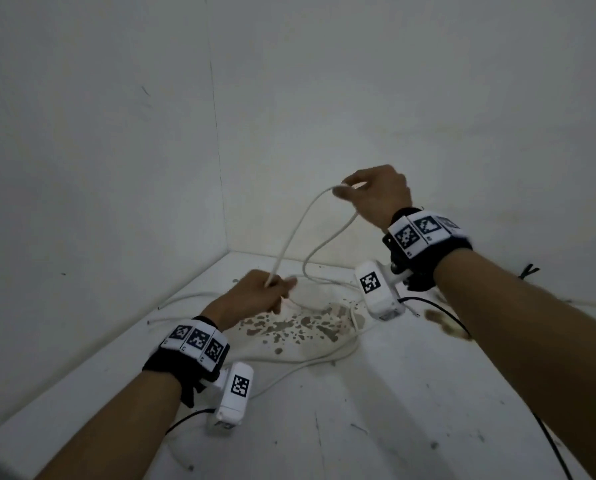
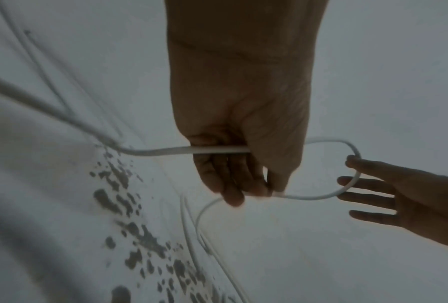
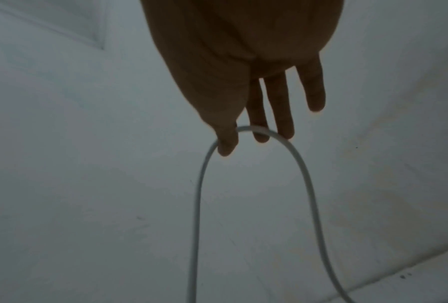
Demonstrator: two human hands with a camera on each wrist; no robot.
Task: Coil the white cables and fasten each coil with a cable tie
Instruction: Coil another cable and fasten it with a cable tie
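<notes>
A white cable (image 1: 291, 237) rises from the white surface in a tall loop between my hands. My left hand (image 1: 258, 292) is low, with its fingers curled round the cable (image 2: 160, 152); a second strand passes under its fingertips. My right hand (image 1: 376, 192) is raised up and to the right and pinches the top of the loop between thumb and forefinger. In the right wrist view the cable (image 3: 197, 205) hangs down in two strands from that hand (image 3: 243, 82), whose other fingers are straight. The left wrist view shows the right hand (image 2: 399, 194) spread at the loop's far end. I see no cable tie for certain.
More loose white cables (image 1: 307, 362) lie across the white surface (image 1: 393, 393), over a patch of brown stains (image 1: 289, 327). Two white walls meet in a corner (image 1: 227, 251) just behind. A small dark object (image 1: 528, 271) lies at the far right.
</notes>
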